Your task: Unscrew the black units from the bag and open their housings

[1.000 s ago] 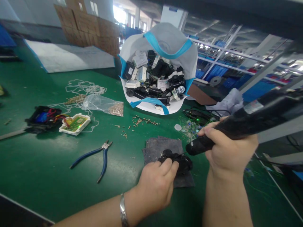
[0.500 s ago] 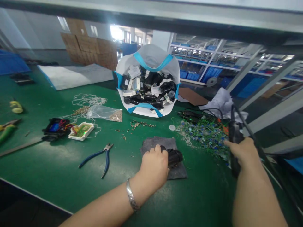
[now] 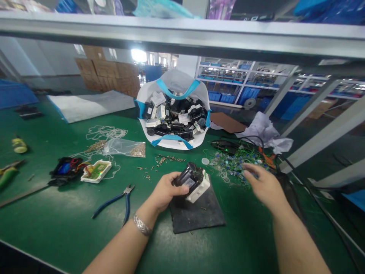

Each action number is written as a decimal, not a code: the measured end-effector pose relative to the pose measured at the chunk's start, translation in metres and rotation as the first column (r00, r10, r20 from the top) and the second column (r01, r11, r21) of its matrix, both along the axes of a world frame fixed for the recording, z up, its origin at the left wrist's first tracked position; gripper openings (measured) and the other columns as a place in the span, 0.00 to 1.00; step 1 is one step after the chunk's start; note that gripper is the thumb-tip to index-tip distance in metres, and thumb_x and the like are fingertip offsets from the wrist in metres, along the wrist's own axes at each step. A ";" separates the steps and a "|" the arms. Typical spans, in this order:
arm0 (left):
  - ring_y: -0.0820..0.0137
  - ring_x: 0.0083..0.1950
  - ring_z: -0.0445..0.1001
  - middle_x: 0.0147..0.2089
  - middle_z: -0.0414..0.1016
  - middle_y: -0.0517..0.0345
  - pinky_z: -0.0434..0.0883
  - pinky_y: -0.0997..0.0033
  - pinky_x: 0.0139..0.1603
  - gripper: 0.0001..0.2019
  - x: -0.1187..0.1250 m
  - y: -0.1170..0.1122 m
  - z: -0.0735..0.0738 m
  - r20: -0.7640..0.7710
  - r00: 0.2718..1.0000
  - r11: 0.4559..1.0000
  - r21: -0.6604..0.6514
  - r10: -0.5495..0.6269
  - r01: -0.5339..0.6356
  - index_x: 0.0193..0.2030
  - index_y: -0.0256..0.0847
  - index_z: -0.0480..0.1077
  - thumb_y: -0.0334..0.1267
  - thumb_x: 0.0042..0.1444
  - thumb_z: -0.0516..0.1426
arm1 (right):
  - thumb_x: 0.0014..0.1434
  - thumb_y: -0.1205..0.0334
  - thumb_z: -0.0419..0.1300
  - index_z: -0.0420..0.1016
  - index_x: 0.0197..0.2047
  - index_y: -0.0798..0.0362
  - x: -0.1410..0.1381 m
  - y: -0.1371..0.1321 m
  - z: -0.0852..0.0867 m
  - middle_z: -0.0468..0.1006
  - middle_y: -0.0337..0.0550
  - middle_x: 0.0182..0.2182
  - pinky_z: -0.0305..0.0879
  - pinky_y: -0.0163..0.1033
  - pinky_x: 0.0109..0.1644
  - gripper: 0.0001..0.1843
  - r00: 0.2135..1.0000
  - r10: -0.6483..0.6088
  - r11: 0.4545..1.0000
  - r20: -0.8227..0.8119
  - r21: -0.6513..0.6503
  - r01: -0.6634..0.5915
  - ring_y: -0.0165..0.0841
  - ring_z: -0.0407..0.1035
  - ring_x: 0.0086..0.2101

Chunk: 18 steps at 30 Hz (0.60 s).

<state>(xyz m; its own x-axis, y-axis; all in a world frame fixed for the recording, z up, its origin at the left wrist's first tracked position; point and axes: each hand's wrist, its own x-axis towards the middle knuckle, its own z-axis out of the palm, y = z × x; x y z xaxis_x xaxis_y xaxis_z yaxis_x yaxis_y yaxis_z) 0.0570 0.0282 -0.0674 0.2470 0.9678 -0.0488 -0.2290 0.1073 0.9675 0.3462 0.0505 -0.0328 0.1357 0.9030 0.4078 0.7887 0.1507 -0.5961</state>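
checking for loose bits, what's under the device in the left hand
Below the device in the left hand is a dark pad bearing a small screw-like piece. The device hides part of the pad's far side and anything there.

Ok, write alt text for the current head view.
A person's left-hand grip holds a black-and-white device over a dark mat; the right-hand grip, open, is near tangled green wires. Beyond, a white bag holds similar parts.
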 end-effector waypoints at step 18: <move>0.64 0.39 0.71 0.36 0.74 0.56 0.65 0.67 0.43 0.28 0.000 0.003 -0.020 -0.036 0.999 0.998 0.047 0.031 -0.029 0.42 0.34 0.70 0.40 0.30 0.68 | 0.54 0.67 0.52 0.68 0.33 0.53 -0.106 -0.025 0.017 0.67 0.41 0.33 0.59 0.38 0.41 0.04 0.870 0.493 0.857 0.008 -0.175 -0.484 0.32 0.63 0.36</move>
<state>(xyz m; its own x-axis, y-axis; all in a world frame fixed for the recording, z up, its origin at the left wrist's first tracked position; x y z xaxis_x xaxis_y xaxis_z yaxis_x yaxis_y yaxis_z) 0.0572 0.0315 -0.0869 0.2168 0.9761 -0.0121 -0.1958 0.0556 0.9791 0.2407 0.0257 -0.0157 -0.3572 0.9014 0.2447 0.6689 0.4297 -0.6066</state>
